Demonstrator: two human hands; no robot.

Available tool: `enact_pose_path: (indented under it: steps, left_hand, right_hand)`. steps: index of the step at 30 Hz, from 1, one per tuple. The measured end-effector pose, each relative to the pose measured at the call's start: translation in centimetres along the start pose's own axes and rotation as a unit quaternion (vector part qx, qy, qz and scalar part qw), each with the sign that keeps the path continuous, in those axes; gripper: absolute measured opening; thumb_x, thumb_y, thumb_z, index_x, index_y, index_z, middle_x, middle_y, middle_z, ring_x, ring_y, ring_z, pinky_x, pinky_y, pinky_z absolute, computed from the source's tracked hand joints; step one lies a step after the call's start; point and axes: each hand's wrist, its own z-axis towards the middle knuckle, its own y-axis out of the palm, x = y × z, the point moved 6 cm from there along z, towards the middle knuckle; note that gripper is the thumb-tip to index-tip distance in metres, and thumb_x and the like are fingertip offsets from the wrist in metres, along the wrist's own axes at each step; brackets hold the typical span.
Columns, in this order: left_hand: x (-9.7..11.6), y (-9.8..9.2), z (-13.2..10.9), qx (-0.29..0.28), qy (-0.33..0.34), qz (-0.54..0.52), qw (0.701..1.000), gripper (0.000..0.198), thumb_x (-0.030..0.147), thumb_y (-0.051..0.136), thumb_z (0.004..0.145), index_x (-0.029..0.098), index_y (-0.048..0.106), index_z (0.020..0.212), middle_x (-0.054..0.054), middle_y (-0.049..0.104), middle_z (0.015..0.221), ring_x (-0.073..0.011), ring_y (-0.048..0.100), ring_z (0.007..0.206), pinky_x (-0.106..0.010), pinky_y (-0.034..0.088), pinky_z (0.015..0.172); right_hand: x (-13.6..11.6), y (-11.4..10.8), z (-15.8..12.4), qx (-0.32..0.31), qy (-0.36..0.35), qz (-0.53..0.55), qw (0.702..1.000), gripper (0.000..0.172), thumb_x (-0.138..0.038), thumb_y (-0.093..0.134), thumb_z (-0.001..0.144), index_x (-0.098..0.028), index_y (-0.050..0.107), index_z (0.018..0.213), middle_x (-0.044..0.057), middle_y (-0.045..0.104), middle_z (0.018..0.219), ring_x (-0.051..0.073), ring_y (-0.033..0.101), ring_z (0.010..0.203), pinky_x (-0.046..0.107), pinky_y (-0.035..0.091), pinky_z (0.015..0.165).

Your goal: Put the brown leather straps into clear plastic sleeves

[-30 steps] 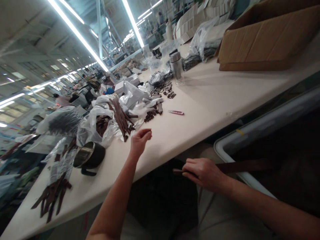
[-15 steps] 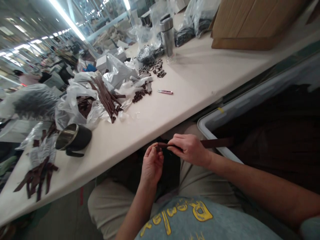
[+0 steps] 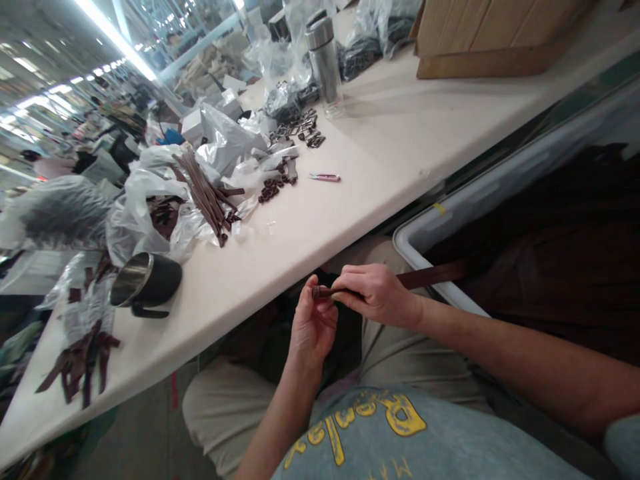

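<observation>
A long dark brown strap (image 3: 433, 274) runs from the bin at the right to my two hands, above my lap and just off the table's edge. My right hand (image 3: 373, 293) is closed on the strap a short way from its end. The fingers of my left hand (image 3: 315, 320) pinch the strap's end, where a small brown loop (image 3: 317, 292) shows at the fingertips. Whether the loop is a separate piece cannot be made out.
On the white table (image 3: 370, 167) lie pink-handled snips (image 3: 325, 177), small brown loops (image 3: 270, 190), metal buckles (image 3: 313, 138), brown strips (image 3: 200, 193), a black mug (image 3: 155, 283) and a steel bottle (image 3: 325, 63). A cardboard box (image 3: 480, 40) stands behind; a grey-rimmed bin (image 3: 415, 250) is at the right.
My left hand has turned and opened its lower fingers somewhat, so the loop at the strap's end now shows more clearly. The view has shifted slightly.
</observation>
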Motion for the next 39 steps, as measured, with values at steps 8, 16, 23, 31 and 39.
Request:
enact_pose_path:
  steps: [8,16,23,31,39]
  left_hand:
    - [-0.3,-1.1,0.2,-0.019,0.088,0.158,0.983,0.041,0.039,0.092,0.057,0.018,0.079,0.091,0.000,0.066,0.067,-0.0057,0.054,0.052,-0.017,0.046,0.052]
    - [2.2,-1.3,-0.2,0.010,0.178,0.237,0.955,0.027,0.036,0.087,0.066,0.017,0.078,0.083,-0.001,0.070,0.071,-0.0070,0.060,0.055,-0.016,0.049,0.054]
    - [3.0,-2.0,-0.8,0.072,0.172,0.187,0.964,0.036,0.043,0.088,0.062,0.018,0.075,0.086,-0.001,0.072,0.071,-0.0114,0.069,0.056,-0.016,0.052,0.051]
    - [3.0,-2.2,-0.9,0.038,0.180,0.200,0.962,0.031,0.041,0.085,0.069,0.018,0.076,0.088,-0.002,0.073,0.074,-0.0100,0.068,0.057,-0.017,0.053,0.055]
    - [1.2,-2.0,-0.5,-0.022,0.168,0.274,0.947,0.023,0.032,0.084,0.070,0.018,0.078,0.087,-0.006,0.074,0.092,-0.0178,0.068,0.088,-0.029,0.055,0.084]
  right_hand:
    - [0.0,0.3,0.1,-0.011,0.016,0.026,0.999,0.023,-0.024,0.052,0.098,-0.016,0.064,0.080,0.002,0.060,0.072,0.013,0.055,0.064,0.023,0.041,0.059]
    - [0.7,1.0,0.0,-0.078,0.029,0.010,0.996,0.023,-0.031,0.052,0.100,-0.015,0.067,0.097,0.005,0.067,0.083,0.016,0.063,0.074,0.025,0.046,0.068]
    - [1.4,1.1,-0.1,-0.128,0.033,-0.128,0.983,0.030,-0.041,0.056,0.099,-0.014,0.066,0.108,0.007,0.070,0.092,0.018,0.066,0.080,0.026,0.041,0.066]
    - [1.0,1.9,-0.1,-0.159,0.003,-0.173,0.972,0.034,-0.038,0.048,0.103,-0.015,0.066,0.086,0.004,0.067,0.076,0.015,0.059,0.066,0.027,0.030,0.056]
    - [1.1,2.9,-0.6,-0.184,0.007,-0.156,0.971,0.034,-0.037,0.049,0.103,-0.014,0.066,0.085,0.005,0.068,0.076,0.016,0.062,0.067,0.026,0.032,0.056]
